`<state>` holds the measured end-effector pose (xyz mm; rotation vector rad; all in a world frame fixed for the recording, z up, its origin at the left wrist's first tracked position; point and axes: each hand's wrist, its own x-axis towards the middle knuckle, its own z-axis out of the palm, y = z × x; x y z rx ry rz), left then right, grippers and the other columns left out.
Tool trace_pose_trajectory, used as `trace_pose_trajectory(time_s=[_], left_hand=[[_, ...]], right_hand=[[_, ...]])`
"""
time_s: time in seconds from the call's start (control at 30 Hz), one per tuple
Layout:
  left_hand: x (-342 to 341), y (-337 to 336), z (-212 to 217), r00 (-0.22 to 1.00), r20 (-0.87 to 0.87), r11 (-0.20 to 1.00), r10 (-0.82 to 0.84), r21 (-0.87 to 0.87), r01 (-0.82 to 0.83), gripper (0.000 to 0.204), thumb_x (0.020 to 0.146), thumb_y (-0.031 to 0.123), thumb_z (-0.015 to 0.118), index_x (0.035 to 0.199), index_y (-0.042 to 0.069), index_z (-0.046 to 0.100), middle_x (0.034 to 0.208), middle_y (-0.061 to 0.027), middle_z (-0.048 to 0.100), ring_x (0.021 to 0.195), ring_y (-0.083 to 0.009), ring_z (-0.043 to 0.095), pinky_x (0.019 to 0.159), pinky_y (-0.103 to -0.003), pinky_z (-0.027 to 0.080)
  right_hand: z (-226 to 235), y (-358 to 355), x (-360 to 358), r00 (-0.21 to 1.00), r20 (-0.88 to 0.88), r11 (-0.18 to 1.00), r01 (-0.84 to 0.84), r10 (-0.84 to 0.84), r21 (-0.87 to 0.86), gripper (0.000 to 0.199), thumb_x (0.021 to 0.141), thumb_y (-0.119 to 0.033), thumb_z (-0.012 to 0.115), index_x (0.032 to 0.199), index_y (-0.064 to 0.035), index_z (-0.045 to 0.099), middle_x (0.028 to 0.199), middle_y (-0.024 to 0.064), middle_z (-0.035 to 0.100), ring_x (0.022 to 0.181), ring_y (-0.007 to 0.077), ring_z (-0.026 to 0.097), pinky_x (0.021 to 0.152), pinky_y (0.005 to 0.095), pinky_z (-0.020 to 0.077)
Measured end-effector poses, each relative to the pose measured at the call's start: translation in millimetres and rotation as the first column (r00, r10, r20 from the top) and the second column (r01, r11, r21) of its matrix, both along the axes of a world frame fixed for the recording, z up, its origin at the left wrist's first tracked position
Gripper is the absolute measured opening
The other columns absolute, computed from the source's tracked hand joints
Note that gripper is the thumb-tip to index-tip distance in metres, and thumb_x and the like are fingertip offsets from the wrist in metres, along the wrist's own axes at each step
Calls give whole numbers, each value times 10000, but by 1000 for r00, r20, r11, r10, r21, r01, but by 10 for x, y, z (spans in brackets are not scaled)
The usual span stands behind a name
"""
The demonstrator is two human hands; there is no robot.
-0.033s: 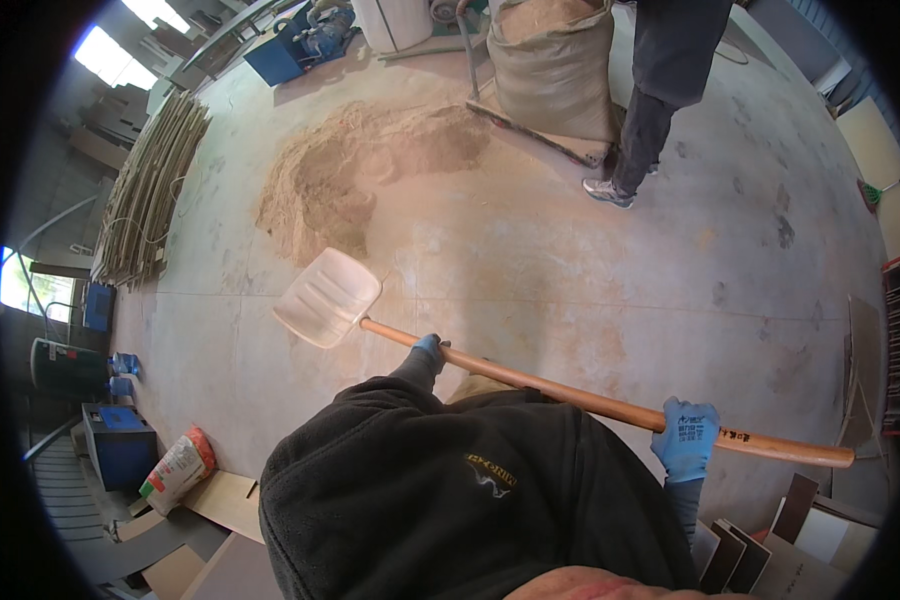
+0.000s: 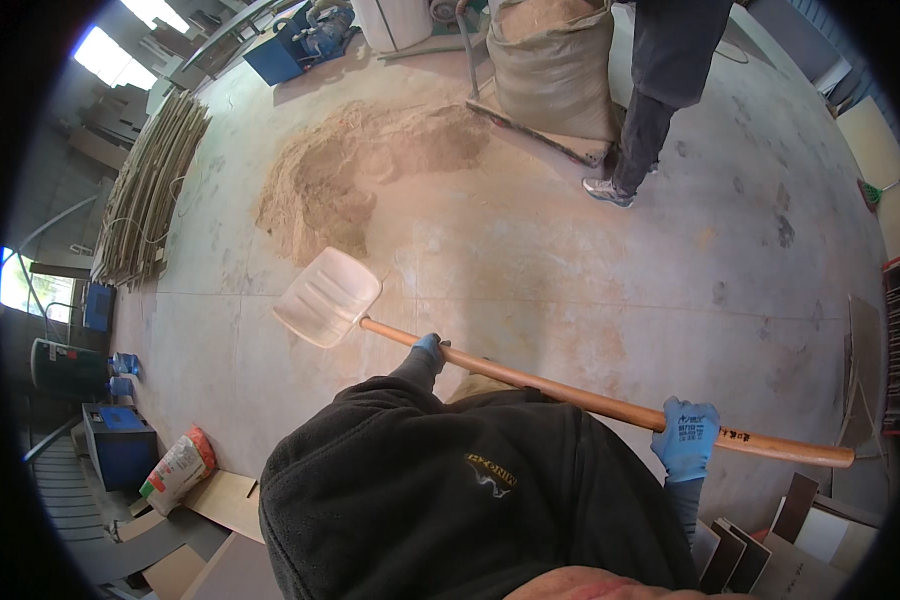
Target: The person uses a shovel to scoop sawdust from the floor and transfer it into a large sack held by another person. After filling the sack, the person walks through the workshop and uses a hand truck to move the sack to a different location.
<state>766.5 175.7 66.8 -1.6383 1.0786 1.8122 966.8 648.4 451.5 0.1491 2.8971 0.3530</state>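
Smooth, glossy wooden shovel handle (image 2: 610, 405) under both gloves; the right hand (image 2: 686, 438) wears blue knit cloth, rubbery-looking. Beyond the left hand (image 2: 430, 350), the pale blade (image 2: 327, 297) looks ribbed matt plastic. Further out, a loose grainy sawdust pile (image 2: 360, 170) on dusty, scuffed concrete floor (image 2: 570, 270).

Both gloved hands (image 2: 686, 438) clenched, apart

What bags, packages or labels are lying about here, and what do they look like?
Big sack: top centre beside a standing person, bulging, beige, open-topped.
Small bag: lower left on the floor, lying tilted, white with red and green print.
Label on the shovel handle: small dark marking beside the right hand.
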Motion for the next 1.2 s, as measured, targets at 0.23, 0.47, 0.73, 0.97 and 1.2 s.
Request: trace_pose_trajectory(time_s=[0.23,0.47,0.73,0.97,1.2], left_hand=[[-5,25,66,1000,28,1000,1,8,-1,256,906,256,532,1057,62,604,1072,-86,703,942,-248,651,906,-312,517],[6,35,89,997,-10,997,-78,19,78,281,907,258,527,1062,33,593,1017,-109,695,936,-264,647,890,-331,521],[12,82,-44,999,-18,998,-37,-55,36,300,938,287,499,1042,24,597,1011,-119,693,921,-281,639,886,-370,507],[64,141,-163,989,-116,992,90,-78,-100,299,933,242,485,1042,-25,563,1022,-176,669,940,-313,633,893,-407,508],[113,147,-33,991,-124,999,52,9,-52,327,919,194,483,1113,-68,498,1057,-221,643,962,-347,624,906,-448,506]], right_hand=[[6,0,-17,1000,7,1000,6,-5,-26,183,665,-219,717,782,-147,596,730,69,660,693,253,623,757,395,422],[8,-4,-21,1000,1,999,19,-19,-44,187,662,-212,716,778,-138,590,734,79,659,709,274,618,767,403,424],[-41,16,-12,1000,-16,996,1,-3,-92,174,668,-199,711,773,-141,584,731,81,651,706,274,616,757,404,424],[-50,5,-11,999,-38,997,-39,36,-72,182,651,-178,707,764,-135,571,726,91,638,693,288,613,728,407,425],[30,-90,-70,998,0,996,-64,64,-60,208,633,-174,717,767,-129,564,714,104,628,675,296,609,714,405,423]])
